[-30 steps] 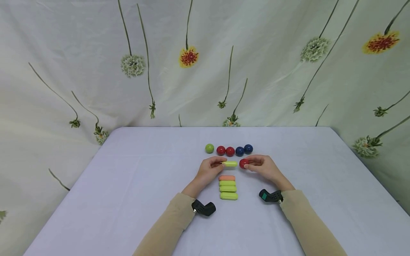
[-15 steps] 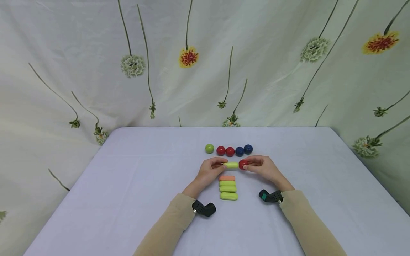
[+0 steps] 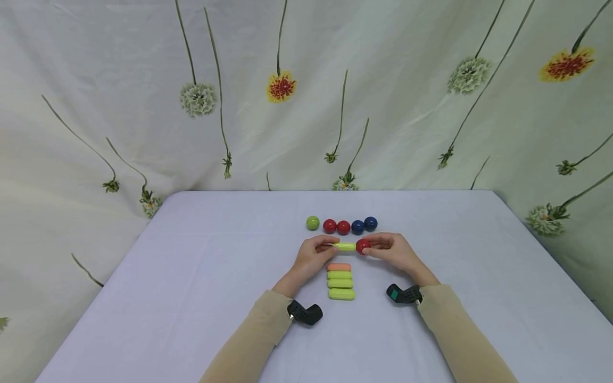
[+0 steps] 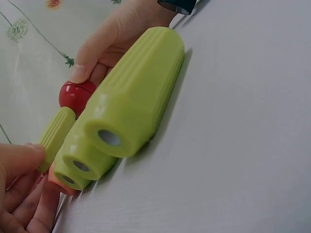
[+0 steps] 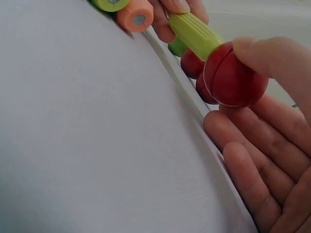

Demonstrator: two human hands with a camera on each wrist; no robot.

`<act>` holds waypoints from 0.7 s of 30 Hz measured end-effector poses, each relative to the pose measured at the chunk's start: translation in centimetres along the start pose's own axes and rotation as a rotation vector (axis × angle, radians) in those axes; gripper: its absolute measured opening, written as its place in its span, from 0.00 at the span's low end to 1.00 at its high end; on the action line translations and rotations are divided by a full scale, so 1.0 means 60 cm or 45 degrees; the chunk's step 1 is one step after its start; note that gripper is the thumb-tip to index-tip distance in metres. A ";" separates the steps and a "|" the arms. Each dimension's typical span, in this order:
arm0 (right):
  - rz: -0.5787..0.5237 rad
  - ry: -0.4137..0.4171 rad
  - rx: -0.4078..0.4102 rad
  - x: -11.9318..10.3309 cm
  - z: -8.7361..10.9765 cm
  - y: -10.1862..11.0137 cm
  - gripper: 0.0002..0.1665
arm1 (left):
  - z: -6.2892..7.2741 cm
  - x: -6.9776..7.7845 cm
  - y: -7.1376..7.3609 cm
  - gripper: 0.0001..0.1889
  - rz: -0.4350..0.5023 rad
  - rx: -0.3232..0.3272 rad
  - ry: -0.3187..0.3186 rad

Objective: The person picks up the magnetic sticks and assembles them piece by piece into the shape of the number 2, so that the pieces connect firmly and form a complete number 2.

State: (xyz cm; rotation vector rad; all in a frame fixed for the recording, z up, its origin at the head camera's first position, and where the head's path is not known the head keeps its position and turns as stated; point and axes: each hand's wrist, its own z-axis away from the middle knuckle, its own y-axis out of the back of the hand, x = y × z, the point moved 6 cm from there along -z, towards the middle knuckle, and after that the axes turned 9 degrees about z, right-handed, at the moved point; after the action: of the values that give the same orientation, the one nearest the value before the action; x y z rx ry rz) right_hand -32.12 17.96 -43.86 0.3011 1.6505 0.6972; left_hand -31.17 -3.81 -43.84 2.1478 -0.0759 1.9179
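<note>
Left hand (image 3: 313, 254) is pinching the ribbed green rod (image 5: 195, 36), right hand (image 3: 394, 250) the glossy red ball (image 5: 234, 80), likely light, rigid, slippery, best held round its middle.

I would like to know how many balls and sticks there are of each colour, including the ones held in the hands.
Red balls: 3
Dark blue balls: 2
Green ball: 1
Yellow-green sticks: 4
Orange stick: 1
Total: 11
</note>
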 end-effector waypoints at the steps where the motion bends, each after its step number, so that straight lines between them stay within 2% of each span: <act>1: 0.000 -0.002 0.005 0.001 0.000 0.000 0.27 | 0.000 0.000 0.000 0.12 -0.001 0.004 -0.001; 21: 0.080 0.017 0.056 0.007 0.001 0.007 0.28 | -0.004 0.005 0.000 0.13 -0.002 0.027 0.036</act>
State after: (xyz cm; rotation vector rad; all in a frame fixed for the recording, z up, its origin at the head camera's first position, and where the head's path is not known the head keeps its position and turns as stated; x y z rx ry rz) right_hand -32.22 18.51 -43.95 0.3822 1.6765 0.7124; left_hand -31.36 -3.72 -43.54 2.1332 -0.0490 1.9560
